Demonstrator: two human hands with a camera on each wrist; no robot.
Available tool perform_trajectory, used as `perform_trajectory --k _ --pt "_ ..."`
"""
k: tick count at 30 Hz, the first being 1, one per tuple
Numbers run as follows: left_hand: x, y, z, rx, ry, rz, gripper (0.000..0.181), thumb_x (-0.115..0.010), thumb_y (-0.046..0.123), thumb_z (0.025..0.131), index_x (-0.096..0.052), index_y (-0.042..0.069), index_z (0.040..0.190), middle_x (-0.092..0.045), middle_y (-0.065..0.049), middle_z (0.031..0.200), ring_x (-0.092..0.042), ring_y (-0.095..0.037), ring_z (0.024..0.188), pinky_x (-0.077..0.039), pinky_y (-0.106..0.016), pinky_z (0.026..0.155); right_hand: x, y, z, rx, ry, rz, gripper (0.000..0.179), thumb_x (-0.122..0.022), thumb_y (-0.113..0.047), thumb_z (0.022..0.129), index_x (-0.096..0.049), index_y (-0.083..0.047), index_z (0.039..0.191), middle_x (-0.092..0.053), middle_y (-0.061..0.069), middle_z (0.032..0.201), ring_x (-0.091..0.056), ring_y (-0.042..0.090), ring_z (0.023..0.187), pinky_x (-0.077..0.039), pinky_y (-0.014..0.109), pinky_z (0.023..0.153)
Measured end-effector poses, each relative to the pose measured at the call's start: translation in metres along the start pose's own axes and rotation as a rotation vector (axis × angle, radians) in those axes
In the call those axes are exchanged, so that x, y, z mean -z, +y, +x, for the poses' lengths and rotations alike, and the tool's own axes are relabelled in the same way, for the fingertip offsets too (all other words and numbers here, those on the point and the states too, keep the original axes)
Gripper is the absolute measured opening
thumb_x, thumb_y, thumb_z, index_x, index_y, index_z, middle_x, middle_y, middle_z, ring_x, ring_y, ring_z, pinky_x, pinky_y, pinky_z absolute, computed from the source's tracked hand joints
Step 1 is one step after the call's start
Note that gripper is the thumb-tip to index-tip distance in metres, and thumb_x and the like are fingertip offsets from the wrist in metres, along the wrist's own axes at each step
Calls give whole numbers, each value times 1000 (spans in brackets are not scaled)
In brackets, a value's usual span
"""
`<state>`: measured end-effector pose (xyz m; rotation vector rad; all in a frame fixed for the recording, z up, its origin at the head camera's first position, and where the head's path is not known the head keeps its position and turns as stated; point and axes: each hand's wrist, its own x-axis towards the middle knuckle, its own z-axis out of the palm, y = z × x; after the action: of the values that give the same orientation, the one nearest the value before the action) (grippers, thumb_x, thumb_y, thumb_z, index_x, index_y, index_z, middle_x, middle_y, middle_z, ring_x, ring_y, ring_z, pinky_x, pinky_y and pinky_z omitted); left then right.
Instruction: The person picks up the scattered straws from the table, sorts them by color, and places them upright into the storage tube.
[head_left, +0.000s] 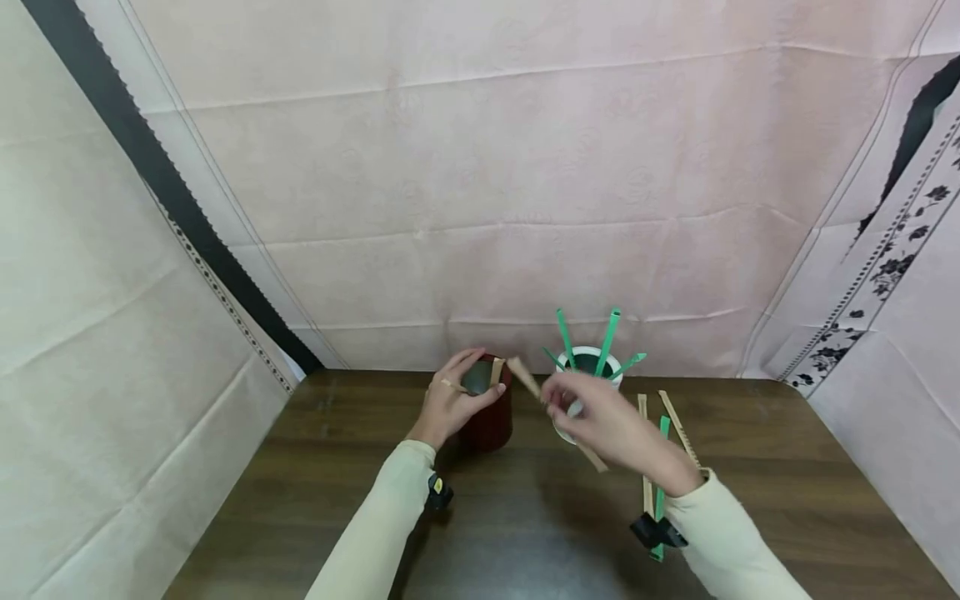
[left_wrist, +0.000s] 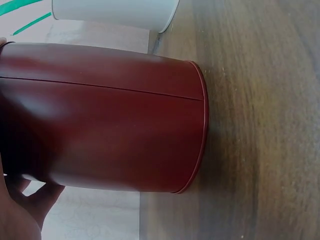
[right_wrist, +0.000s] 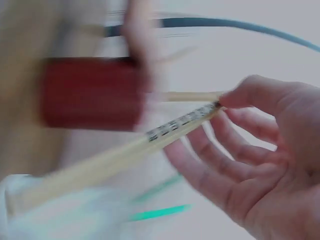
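One beige stick (head_left: pixel 527 380) is pinched in the right hand (head_left: pixel 592 408), I suppose for fine control. The left hand (head_left: pixel 452 397) curls round the rim of the red cup (head_left: pixel 487 429), probably steadying it; another stick (head_left: pixel 497 371) shows at its mouth. Just past the right hand stands the white cup (head_left: pixel 617 364); loose sticks (head_left: pixel 680 431) lie under that forearm, seemingly kept handy.

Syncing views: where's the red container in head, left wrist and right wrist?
Head: red container, lower middle, at the left hand.
Left wrist: red container, left to centre, large.
Right wrist: red container, left of centre, blurred.
Shared landmark: green sticks, visible in all three.
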<state>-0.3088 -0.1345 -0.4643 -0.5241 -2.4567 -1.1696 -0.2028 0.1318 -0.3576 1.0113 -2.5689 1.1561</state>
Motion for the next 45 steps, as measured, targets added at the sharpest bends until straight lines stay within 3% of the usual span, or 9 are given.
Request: perform_trajectory --k 6,12,16,21,26,30,37,40,45 --pt "-4 2 2 13 -22 5 78 -79 63 85 -63 21 149 -56 0 154 -57 -31 139 -54 -55 103 36 -55 18 139 285 71 23 -62 13 93 -64 -6 106 -67 2 97 -71 15 91 -63 31 77" --pt "-4 1 2 6 -10 14 77 -79 61 86 -64 18 148 -58 -1 153 -59 -30 136 -54 -55 103 25 -77 56 288 453 181 23 -62 15 90 -64 1 108 -66 8 100 -70 19 94 -64 32 76" --pt "-3 0 2 40 -19 17 79 -77 66 85 -63 21 149 -57 3 153 -59 -29 136 -53 -55 105 3 -63 90 298 438 175 18 -62 6 97 -67 -1 113 -68 10 104 -71 22 98 -63 32 79" --pt "-2 -1 0 56 -26 26 83 -76 67 85 -62 18 150 -55 1 156 -57 -31 139 -51 -56 108 -29 -27 117 155 360 113 22 -58 -3 104 -67 -4 124 -69 9 109 -70 20 100 -62 32 83" --pt "-1 -1 0 17 -13 41 76 -81 55 86 -62 17 150 -56 -1 156 -57 -31 139 -51 -55 108 -57 0 119 -4 251 59 18 -62 -6 104 -67 -8 121 -72 7 106 -71 19 96 -62 35 81" --pt "1 1 0 -11 -8 44 66 -85 45 86 -68 19 144 -58 -3 153 -58 -30 138 -52 -53 107 -71 10 115 -79 188 -40 12 -68 -12 102 -67 -13 114 -72 2 101 -70 16 87 -60 35 73" --pt "0 3 1 -11 -10 39 32 -84 41 85 -78 15 103 -67 4 119 -69 -23 108 -59 -46 90 -84 15 115 -117 163 -233 13 -77 -14 97 -76 -12 109 -75 0 94 -65 15 78 -58 35 67" --pt "1 2 0 11 -8 47 45 -85 41 85 -78 15 121 -67 3 133 -67 -26 119 -57 -48 97 -86 13 117 -124 169 -258 19 -80 -19 96 -77 -12 113 -75 1 98 -68 18 85 -60 38 72" --pt "2 1 -1 15 2 46 73 -89 37 84 -63 19 150 -57 -3 156 -55 -32 141 -48 -54 111 -80 6 116 -148 140 -156 38 -81 -28 96 -72 -11 128 -73 7 114 -69 21 100 -60 42 83"
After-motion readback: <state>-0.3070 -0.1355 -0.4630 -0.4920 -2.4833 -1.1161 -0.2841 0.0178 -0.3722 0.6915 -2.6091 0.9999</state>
